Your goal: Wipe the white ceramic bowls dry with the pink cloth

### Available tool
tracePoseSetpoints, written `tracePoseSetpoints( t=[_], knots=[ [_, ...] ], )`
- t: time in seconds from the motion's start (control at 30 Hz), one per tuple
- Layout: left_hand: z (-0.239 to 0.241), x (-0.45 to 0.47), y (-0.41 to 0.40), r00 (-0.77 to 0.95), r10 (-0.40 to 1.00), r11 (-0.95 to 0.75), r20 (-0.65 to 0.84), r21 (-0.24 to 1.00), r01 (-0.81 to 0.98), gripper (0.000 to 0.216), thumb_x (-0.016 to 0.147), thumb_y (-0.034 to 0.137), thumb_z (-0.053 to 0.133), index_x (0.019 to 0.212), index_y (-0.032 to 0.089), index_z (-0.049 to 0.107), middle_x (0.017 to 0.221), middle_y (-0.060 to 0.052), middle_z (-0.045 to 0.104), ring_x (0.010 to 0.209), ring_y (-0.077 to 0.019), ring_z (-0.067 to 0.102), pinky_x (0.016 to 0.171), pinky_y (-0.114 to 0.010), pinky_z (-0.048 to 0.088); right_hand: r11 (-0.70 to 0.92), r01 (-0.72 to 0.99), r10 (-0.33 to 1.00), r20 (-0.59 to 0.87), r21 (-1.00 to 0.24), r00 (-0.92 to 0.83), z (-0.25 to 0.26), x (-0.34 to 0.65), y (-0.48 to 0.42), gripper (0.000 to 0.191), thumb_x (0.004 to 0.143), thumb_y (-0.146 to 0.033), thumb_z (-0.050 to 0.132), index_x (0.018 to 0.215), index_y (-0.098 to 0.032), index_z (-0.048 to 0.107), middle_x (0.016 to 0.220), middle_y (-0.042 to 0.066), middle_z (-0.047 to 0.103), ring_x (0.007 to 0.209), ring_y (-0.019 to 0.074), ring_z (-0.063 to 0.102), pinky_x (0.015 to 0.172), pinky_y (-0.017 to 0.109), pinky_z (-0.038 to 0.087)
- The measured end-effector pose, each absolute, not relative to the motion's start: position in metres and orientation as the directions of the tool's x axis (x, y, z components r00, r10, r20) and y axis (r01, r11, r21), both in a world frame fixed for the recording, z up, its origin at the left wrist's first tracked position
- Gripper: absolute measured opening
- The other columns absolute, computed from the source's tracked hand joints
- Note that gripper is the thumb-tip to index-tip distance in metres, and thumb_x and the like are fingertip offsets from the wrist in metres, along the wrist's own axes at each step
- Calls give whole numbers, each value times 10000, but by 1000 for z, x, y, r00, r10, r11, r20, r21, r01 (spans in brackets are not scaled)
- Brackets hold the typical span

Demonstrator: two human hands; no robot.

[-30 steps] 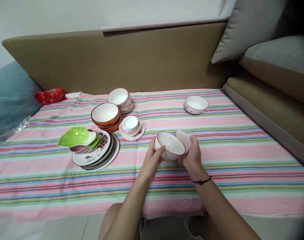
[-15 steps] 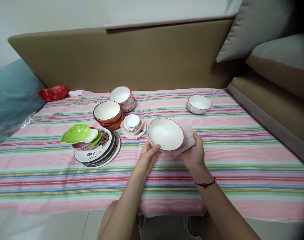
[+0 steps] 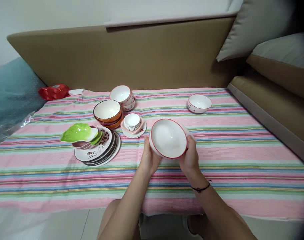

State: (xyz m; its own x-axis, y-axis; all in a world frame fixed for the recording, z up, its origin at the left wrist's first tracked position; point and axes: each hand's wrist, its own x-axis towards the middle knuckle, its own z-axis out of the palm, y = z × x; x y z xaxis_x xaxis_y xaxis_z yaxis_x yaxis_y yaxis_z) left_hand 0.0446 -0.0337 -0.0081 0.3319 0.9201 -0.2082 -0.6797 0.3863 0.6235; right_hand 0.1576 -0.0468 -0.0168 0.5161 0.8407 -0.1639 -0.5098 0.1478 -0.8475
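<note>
Red-rimmed bowl (image 3: 169, 138) is sitting mid-frame, tipped toward us. We're gripping it from both sides, left hand (image 3: 149, 160) curling round its left edge and right hand (image 3: 190, 158) closing on the right edge plus a pink cloth (image 3: 192, 134).

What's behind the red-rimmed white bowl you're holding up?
A strip of pale pink cloth shows past the right rim of the red-rimmed white bowl, above the right hand. The rest of the cloth and the bowl's underside are hidden. The left hand holds the other side.

Stacked plates (image 3: 98, 151) (leaf dish (image 3: 78, 132) on top) beside orange bowls (image 3: 107, 113).
</note>
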Motion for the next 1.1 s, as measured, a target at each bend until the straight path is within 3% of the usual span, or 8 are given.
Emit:
tracePoseSetpoints(
  t=[0.13,0.27,0.33,0.43,0.5,0.6,0.77,1.1],
  knots=[
    [-5,34,-26,285,922,386,-262,606,-695,631,873,693,423,1268,240,616,1286,-57,657,1274,-286,539,1025,-403,478,145,-382,867,-69,-913,494,-21,162,-47,384,882,-490,511,1095,-225,690,1072,7,728,1052,190,646,894,311,513],
    [-3,27,-17,200,943,326,-264,625,-709,516,898,595,479,1204,217,652,1214,-60,693,1242,-273,566,1037,-382,465,116,-213,825,-25,-970,564,-14,177,-49,410,915,-502,450,937,-187,712,877,30,739,896,219,673,759,322,533],
    [-4,27,-16,218,932,358,-290,633,-686,491,899,574,500,1159,196,675,1167,-68,713,1231,-276,576,1049,-385,454,155,-47,804,99,-987,587,-9,184,-50,423,941,-487,412,932,-192,714,903,46,736,919,231,669,791,349,532],
    [-6,33,-19,277,896,441,-347,623,-646,507,887,582,521,1130,168,686,1126,-86,728,1211,-286,592,1056,-393,448,330,321,830,435,-888,350,-8,192,-50,323,944,-414,462,1075,-245,704,1133,55,702,1122,251,608,983,426,471],
    [-7,39,-23,295,880,471,-373,596,-650,524,889,590,510,1142,165,681,1132,-91,727,1193,-285,603,1048,-399,456,414,509,836,537,-755,116,-11,195,-50,284,929,-356,509,1132,-274,690,1190,51,684,1197,266,561,1052,480,418],
    [-8,45,-27,311,857,505,-411,547,-668,555,897,609,468,1166,167,668,1145,-97,723,1160,-282,622,1019,-412,481,427,636,853,520,-643,-47,-16,199,-48,312,936,-309,504,1202,-280,664,1216,46,675,1248,276,511,1079,526,389],
    [-11,47,-30,338,844,527,-415,530,-664,520,893,586,490,1165,179,665,1101,-83,736,1093,-262,657,971,-389,510,414,700,892,412,-581,-186,-18,205,-48,355,962,-297,456,1269,-279,632,1311,6,634,1335,287,414,1123,546,353],
    [-15,50,-31,317,854,512,-412,558,-653,491,845,581,545,1098,182,678,993,-65,753,1031,-266,676,913,-383,535,352,672,936,270,-652,-228,-11,214,-52,311,918,-267,505,1176,-280,680,1208,34,686,1189,293,536,963,494,498]
  ],
)
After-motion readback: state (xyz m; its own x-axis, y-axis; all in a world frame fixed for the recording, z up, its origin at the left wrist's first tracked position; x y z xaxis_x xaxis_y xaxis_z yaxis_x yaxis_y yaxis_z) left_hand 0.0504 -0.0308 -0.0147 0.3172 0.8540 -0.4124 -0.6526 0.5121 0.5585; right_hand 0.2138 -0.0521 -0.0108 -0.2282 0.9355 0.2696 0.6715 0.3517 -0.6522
